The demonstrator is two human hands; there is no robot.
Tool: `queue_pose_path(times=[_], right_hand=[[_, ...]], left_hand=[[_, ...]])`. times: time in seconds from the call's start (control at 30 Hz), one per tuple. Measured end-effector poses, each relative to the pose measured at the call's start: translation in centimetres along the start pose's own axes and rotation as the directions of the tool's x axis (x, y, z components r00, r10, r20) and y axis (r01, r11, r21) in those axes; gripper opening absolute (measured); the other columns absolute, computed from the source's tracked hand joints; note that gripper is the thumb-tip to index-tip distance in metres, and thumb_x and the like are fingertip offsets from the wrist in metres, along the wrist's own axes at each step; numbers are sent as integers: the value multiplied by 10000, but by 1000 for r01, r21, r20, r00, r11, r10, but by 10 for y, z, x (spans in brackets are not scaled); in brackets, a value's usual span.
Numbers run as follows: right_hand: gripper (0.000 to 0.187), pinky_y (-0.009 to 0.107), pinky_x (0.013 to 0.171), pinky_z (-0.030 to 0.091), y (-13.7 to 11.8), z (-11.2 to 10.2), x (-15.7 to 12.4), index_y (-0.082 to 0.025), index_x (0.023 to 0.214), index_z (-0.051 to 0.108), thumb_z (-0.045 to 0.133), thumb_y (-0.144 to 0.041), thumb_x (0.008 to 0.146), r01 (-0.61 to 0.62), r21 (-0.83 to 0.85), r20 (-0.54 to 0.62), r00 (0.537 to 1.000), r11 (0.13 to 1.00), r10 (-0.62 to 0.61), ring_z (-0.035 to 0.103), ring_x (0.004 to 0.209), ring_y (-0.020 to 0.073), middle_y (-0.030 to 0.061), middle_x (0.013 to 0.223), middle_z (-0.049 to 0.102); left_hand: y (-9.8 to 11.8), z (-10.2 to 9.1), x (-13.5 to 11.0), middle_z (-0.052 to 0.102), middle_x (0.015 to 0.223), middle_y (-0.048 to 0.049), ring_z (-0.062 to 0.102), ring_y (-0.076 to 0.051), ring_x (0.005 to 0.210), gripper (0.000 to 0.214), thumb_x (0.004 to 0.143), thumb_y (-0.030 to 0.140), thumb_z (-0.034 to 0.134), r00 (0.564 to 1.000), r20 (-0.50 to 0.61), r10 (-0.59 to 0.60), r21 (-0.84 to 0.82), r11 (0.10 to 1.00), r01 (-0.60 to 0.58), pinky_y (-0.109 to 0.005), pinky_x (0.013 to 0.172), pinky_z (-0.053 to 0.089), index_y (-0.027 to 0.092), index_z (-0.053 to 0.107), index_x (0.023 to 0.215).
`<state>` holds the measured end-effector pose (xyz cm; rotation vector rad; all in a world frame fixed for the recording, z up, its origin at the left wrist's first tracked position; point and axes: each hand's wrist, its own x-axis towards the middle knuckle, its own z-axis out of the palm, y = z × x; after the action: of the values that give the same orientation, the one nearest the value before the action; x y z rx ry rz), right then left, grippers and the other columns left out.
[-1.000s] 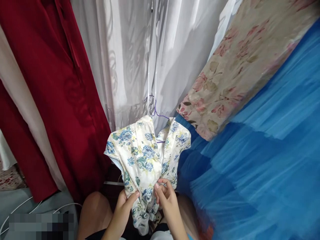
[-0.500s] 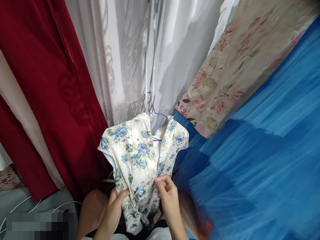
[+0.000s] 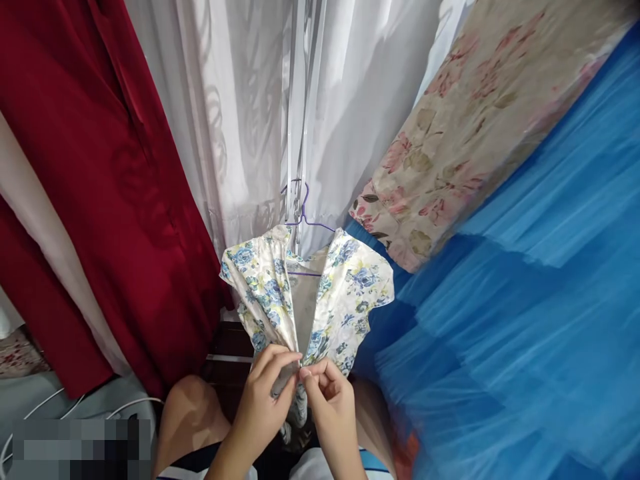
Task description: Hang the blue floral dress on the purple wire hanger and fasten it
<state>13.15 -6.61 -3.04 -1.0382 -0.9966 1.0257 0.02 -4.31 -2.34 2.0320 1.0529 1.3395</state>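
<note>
A cream cap-sleeved floral top (image 3: 350, 287) with blue flowers hangs in front of me on a thin purple hanger (image 3: 303, 207). Its opening spreads in a V, with the grey lining showing inside. My left hand (image 3: 270, 387) pinches the opening's edge at the bottom of the V. Right beside it, my right hand (image 3: 331, 397) is closed with thumb and forefinger on the same spot, the fingertips of both hands almost touching. Whether a zip pull or only cloth lies between the fingers is too small to tell. The lower part of the top is hidden behind my hands.
White curtain cloth (image 3: 250, 100) hangs behind, with pale straps (image 3: 295, 100) running down to the hanger. Dark red cloth (image 3: 125, 233) is on the left. A pink-flowered cloth (image 3: 425, 180) and a blue tulle skirt (image 3: 525, 320) hang right. White cables (image 3: 135, 403) lie lower left.
My left hand has moved from the top's left side to its middle, beside the right hand. The V opening has become wider, and the top has shifted slightly right.
</note>
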Motion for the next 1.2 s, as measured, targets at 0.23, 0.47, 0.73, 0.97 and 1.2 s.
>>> queue_pose_path(times=[0.23, 0.47, 0.73, 0.97, 1.2], right_hand=[[280, 240, 519, 269, -3, -8, -1, -182, 767, 547, 661, -411, 880, 22, -37, -6, 1000, 999, -22, 312, 534, 100, -61, 586, 396], [195, 255, 628, 404, 18, -25, 4, -198, 969, 581, 660, -333, 852, 89, -186, 38, 996, 979, -83, 492, 665, 157, -5, 765, 547], [203, 273, 677, 393, 17, -23, 9, -197, 764, 529, 577, -324, 914, 177, -326, 115, 982, 929, -146, 471, 705, 168, -5, 722, 525], [295, 262, 630, 336, 14, -23, 2, -201, 704, 459, 596, -362, 909, 189, -373, 154, 978, 908, -140, 411, 650, 148, -29, 664, 434], [303, 258, 641, 360, 18, -35, 0, -206, 693, 451, 583, -372, 909, 177, -383, 144, 981, 907, -130, 437, 662, 159, -19, 662, 446]], left_hand=[[3, 13, 15, 623, 910, -50, 615, -189, 915, 105, 937, 194, 536, 997, 68, -43, 4, 999, 43, -282, 838, 479, 221, 636, 918], [-5, 16, 11, 659, 860, -38, 623, -177, 849, 129, 913, 135, 575, 997, -9, 82, -34, 996, -82, -281, 789, 483, 216, 676, 905], [-3, 20, 16, 692, 807, -13, 612, -156, 767, 216, 836, 24, 642, 942, -123, 313, -26, 948, -318, -317, 783, 478, 220, 693, 911], [6, 5, 71, 679, 779, -15, 620, -165, 765, 112, 843, 107, 674, 913, -311, 265, 54, 964, -261, -317, 765, 469, 213, 704, 820], [25, -16, 190, 666, 768, -25, 619, -163, 745, 109, 849, 237, 693, 861, -374, 345, 33, 933, -360, -287, 703, 481, 195, 696, 748]])
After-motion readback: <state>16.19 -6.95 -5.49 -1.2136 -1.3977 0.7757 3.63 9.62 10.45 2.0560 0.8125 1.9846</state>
